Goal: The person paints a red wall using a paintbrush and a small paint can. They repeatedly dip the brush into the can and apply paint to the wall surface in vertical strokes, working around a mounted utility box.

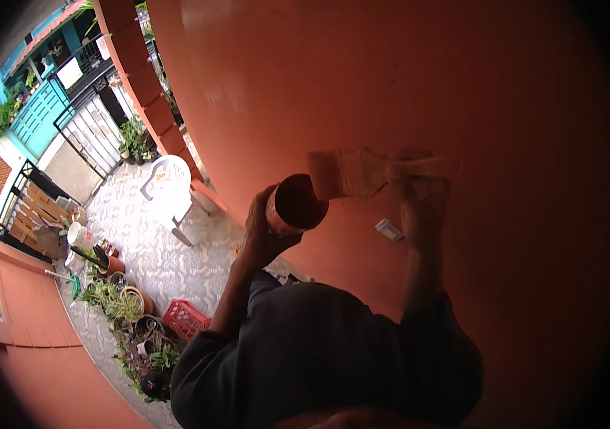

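Observation:
My left hand [262, 233] grips a round paint container [279, 219], its mouth tilted towards me and dark inside. My right hand [424, 201] is closed around the handle of a wide flat paintbrush [356, 171], which lies level and looks slightly blurred. The reddish-brown bristles point left, right beside the container's rim; whether they touch it I cannot tell. Behind both hands stands an orange-red painted wall [380, 86], with glossy streaks at its upper left. A small white electrical fitting [389, 230] sits on the wall, left of my right wrist.
A white plastic chair [168, 198] stands on the patterned tile floor [203, 273] to the left. Nearer lie a red plastic crate [186, 319] and several potted plants [128, 305]. A low orange wall [63, 381] and a white metal gate [93, 134] bound the yard.

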{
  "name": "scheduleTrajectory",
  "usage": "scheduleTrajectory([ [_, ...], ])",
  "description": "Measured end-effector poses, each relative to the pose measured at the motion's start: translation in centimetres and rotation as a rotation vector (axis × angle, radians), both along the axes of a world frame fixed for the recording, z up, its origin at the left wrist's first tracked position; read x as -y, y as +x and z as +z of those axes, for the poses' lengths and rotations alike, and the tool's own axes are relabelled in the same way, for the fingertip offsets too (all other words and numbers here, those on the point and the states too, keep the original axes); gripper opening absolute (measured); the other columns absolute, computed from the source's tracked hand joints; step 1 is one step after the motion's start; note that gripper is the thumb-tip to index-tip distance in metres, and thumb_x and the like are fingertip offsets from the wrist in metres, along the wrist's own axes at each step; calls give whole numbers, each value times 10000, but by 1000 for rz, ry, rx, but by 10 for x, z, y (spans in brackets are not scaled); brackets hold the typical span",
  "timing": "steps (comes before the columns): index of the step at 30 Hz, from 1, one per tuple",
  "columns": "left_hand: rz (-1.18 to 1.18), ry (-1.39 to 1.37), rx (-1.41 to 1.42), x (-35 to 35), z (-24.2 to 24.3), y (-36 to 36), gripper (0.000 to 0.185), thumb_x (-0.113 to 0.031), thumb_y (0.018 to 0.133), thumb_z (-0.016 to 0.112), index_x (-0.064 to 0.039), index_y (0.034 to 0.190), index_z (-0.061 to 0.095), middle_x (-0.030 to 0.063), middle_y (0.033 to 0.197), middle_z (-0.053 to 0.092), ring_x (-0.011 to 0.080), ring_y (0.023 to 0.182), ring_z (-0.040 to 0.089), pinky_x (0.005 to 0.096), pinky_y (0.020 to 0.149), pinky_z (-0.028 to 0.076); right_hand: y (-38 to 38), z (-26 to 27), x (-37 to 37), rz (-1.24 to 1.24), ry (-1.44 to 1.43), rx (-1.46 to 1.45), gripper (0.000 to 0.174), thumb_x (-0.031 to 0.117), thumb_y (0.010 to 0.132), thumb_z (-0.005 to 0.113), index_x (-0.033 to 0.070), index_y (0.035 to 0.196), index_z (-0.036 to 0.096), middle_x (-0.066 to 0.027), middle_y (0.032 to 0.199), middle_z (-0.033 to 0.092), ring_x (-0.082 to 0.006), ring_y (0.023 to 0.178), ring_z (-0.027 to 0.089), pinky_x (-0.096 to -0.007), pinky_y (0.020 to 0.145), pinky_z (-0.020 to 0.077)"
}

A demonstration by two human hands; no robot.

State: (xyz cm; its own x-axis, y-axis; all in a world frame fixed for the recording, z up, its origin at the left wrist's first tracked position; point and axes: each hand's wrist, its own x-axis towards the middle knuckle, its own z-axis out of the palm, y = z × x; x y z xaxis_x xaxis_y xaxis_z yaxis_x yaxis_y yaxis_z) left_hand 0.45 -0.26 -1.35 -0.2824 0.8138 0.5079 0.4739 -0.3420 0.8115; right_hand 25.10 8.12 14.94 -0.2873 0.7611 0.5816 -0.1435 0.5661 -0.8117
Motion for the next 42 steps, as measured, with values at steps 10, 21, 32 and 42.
scheduleTrajectory([
  [10, -40, -28, -19, 12, -2, -3, 1042, -102, 621, 981, -59, 1517, 451, 181, 1441, 577, 398, 1342, 593, 500, 1092, 520, -20, 11, 9, 260, 76, 129, 277, -48, 872, 850, 1, 1096, 694, -74, 1048, 714, -226, 1016, 752, -385, 883, 635],
  [21, -182, -109, 111, 15, -4, 1, 1038, -131, 627, 1000, -53, 1507, 455, 178, 1419, 596, 367, 1314, 619, 481, 1072, 537, -56, 8, 13, 312, 313, 653, 150, 117, 932, 815, 78, 1050, 732, -57, 952, 754, -245, 807, 750, -351, 708, 600],
  [32, -260, -161, 165, 12, -8, -1, 1036, -162, 635, 1019, -49, 1498, 457, 175, 1393, 617, 334, 1288, 643, 463, 1055, 550, -72, 5, 11, 363, 246, 803, 185, 182, 1005, 708, 20, 932, 658, -164, 793, 694, -349, 759, 714, -445, 733, 536],
  [42, -275, -239, 252, 15, -5, -2, 1006, -150, 653, 1002, -61, 1491, 454, 154, 1352, 651, 296, 1259, 666, 441, 1024, 566, -48, 22, 14, 268, 329, 679, 175, 22, 877, 830, 45, 1030, 749, -93, 967, 803, -250, 897, 806, -332, 734, 662],
])
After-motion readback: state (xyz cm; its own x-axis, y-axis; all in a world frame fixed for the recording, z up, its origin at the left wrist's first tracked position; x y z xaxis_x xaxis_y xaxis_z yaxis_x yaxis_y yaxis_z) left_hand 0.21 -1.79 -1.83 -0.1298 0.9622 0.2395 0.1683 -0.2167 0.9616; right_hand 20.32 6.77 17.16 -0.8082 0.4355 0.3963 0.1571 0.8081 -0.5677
